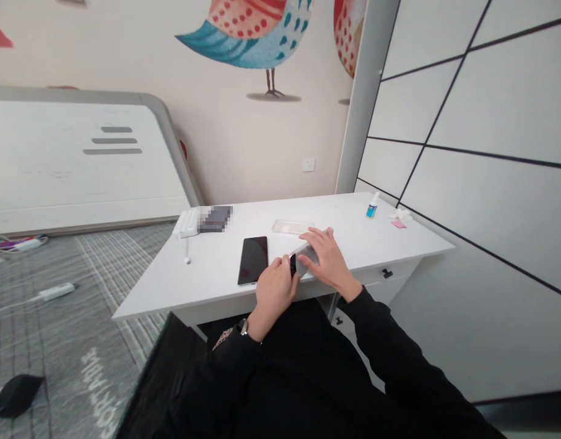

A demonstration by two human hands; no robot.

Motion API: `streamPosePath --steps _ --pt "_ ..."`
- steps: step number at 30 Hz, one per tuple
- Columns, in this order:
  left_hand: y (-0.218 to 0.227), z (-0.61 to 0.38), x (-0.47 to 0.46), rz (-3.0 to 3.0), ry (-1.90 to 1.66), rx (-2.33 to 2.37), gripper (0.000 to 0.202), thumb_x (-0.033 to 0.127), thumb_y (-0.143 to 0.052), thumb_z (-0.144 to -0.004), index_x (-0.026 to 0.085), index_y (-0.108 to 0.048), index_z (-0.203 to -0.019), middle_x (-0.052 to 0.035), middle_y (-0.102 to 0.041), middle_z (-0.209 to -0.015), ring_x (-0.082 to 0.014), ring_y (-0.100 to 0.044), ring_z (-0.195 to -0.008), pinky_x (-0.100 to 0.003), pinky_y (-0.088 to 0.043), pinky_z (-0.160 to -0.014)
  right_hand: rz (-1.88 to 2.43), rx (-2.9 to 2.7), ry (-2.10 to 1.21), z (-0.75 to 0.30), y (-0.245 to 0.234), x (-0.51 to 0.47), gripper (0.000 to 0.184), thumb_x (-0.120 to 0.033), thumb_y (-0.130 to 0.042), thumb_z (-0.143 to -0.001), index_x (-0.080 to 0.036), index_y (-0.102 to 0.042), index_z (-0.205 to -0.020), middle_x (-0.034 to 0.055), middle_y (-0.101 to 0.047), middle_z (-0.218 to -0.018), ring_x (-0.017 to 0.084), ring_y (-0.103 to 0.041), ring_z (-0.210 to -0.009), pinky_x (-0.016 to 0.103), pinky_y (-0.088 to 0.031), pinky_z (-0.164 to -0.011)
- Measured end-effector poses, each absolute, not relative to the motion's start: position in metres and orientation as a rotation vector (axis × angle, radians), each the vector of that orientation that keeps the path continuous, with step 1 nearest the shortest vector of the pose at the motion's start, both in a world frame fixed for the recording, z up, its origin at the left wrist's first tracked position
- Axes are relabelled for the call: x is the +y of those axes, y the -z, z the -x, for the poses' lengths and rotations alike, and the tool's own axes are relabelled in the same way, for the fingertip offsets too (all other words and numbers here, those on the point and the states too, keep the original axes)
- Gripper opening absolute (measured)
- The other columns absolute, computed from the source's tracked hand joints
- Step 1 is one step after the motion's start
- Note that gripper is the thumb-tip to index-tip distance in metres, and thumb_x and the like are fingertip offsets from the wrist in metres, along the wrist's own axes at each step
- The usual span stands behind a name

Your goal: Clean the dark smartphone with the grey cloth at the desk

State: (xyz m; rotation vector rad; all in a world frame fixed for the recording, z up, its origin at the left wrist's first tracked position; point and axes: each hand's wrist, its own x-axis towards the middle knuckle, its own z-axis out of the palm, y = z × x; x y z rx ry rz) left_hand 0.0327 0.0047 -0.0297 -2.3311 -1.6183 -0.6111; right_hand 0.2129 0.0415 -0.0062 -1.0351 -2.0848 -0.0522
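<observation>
My left hand (275,292) grips the dark near end of a flat, glossy, translucent object (304,254), possibly a phone in a film or sleeve. My right hand (328,259) lies over its far part, fingers curled around it. Both hands hover at the front edge of the white desk (207,286). Just left of my left hand, a black smartphone (253,261) lies face up. Beyond my right fingertips lies a clear plastic phone case (292,227). The held object's exact kind is hard to tell.
A small blue-labelled spray bottle (372,206), a crumpled white tissue (402,214) and a pink square (398,224) stand at the desk's far right. A white item (186,224) and a pixelated box (215,218) sit far left. A drawer knob (388,274) sits below the edge.
</observation>
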Motion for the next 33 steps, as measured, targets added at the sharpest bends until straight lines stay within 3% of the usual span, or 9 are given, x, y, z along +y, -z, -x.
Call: streamPosePath --steps 4,8,12,16,19,24,30,33 --pt "0.030 -0.030 0.006 2.415 0.552 -1.535 0.014 0.018 -0.050 -0.091 0.017 -0.064 -0.092 -0.0117 -0.069 -0.090 -0.0286 -0.065 -0.097 -0.036 -0.051 -0.082 0.890 -2.187 0.036 -0.197 0.005 0.027 0.065 -0.069 -0.043 -0.097 -0.022 -0.051 -0.141 0.0104 -0.060 -0.143 0.029 -0.043 -0.143 0.053 -0.011 -0.126" --pt "0.029 -0.031 0.004 2.348 0.615 -1.612 0.024 0.032 -0.049 -0.098 0.014 -0.059 -0.111 -0.0125 -0.068 -0.096 -0.0265 -0.066 -0.088 -0.034 -0.051 -0.075 1.003 -2.083 0.019 -0.211 0.009 0.042 0.058 -0.066 -0.042 -0.098 -0.023 -0.056 -0.135 0.0110 -0.063 -0.138 0.030 -0.047 -0.140 0.058 -0.015 -0.124" --pt "0.028 -0.033 0.003 2.301 0.626 -1.657 0.035 0.045 -0.043 -0.103 0.014 -0.055 -0.113 -0.0121 -0.066 -0.095 -0.0253 -0.067 -0.082 -0.033 -0.049 -0.070 1.061 -1.975 -0.047 -0.230 0.014 0.060 0.052 -0.063 -0.039 -0.101 -0.024 -0.059 -0.129 0.0113 -0.062 -0.137 0.030 -0.048 -0.139 0.058 -0.023 -0.121" --pt "0.028 -0.034 0.003 2.304 0.628 -1.645 0.035 0.044 -0.044 -0.103 0.013 -0.054 -0.114 -0.0126 -0.066 -0.097 -0.0254 -0.067 -0.084 -0.033 -0.049 -0.072 1.067 -1.978 -0.021 -0.227 0.013 0.058 0.052 -0.062 -0.043 -0.100 -0.022 -0.058 -0.129 0.0123 -0.061 -0.137 0.030 -0.046 -0.140 0.057 -0.022 -0.121" --pt "0.028 -0.033 0.004 2.318 0.623 -1.648 0.029 0.036 -0.048 -0.100 0.013 -0.056 -0.114 -0.0126 -0.067 -0.097 -0.0257 -0.067 -0.087 -0.033 -0.050 -0.073 1.058 -2.006 0.007 -0.210 0.010 0.044 0.052 -0.062 -0.043 -0.100 -0.022 -0.058 -0.130 0.0120 -0.063 -0.136 0.031 -0.044 -0.141 0.059 -0.016 -0.123" --pt "0.030 -0.030 0.006 2.401 0.534 -1.531 0.013 0.017 -0.051 -0.089 0.018 -0.064 -0.093 -0.0124 -0.069 -0.092 -0.0287 -0.064 -0.098 -0.036 -0.051 -0.082 0.903 -2.157 -0.021 -0.190 0.005 0.025 0.058 -0.065 -0.044 -0.098 -0.024 -0.053 -0.138 0.0101 -0.061 -0.140 0.028 -0.046 -0.140 0.055 -0.009 -0.126" --pt "0.029 -0.033 0.004 2.299 0.619 -1.647 0.030 0.038 -0.046 -0.100 0.014 -0.056 -0.115 -0.0122 -0.066 -0.096 -0.0244 -0.066 -0.084 -0.032 -0.050 -0.072 1.107 -2.002 0.016 -0.217 0.008 0.049 0.053 -0.062 -0.035 -0.102 -0.023 -0.058 -0.130 0.0118 -0.063 -0.136 0.031 -0.048 -0.138 0.061 -0.016 -0.122" --pt "0.030 -0.033 0.004 2.310 0.615 -1.635 0.027 0.033 -0.049 -0.098 0.014 -0.056 -0.115 -0.0120 -0.066 -0.098 -0.0245 -0.066 -0.086 -0.032 -0.050 -0.074 1.064 -2.021 0.029 -0.211 0.008 0.043 0.056 -0.064 -0.037 -0.101 -0.022 -0.057 -0.131 0.0118 -0.063 -0.136 0.032 -0.044 -0.141 0.061 -0.014 -0.123"
